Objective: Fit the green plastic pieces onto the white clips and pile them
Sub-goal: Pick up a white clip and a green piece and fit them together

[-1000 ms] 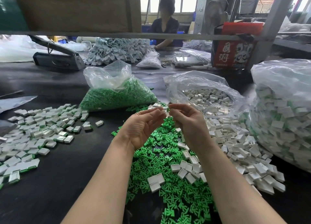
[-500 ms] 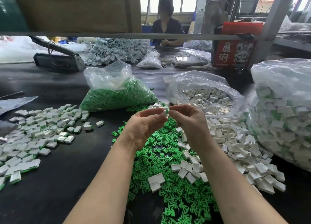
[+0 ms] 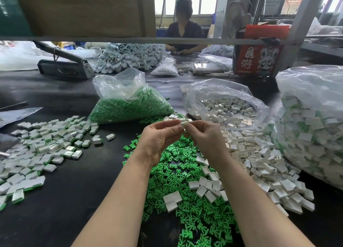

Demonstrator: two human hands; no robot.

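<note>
Both hands have drawn closer since a second ago, fingertips now meeting above the loose heap of green plastic pieces [image 3: 187, 200]. Left hand [image 3: 159, 137] and right hand [image 3: 206, 137] together pinch one small white clip [image 3: 183, 123] with green showing. Finished white-and-green clips [image 3: 42, 146] lie left of that heap on the black desk [image 3: 74, 200].

Soft daylight from rear windows [image 3: 187, 3] (blown out white), glare on plastic bags [image 3: 306, 83], faint shadows on dark table [image 3: 55, 200], wide-angle bending at edges, bkgd slightly soft, foreground sharp.
</note>
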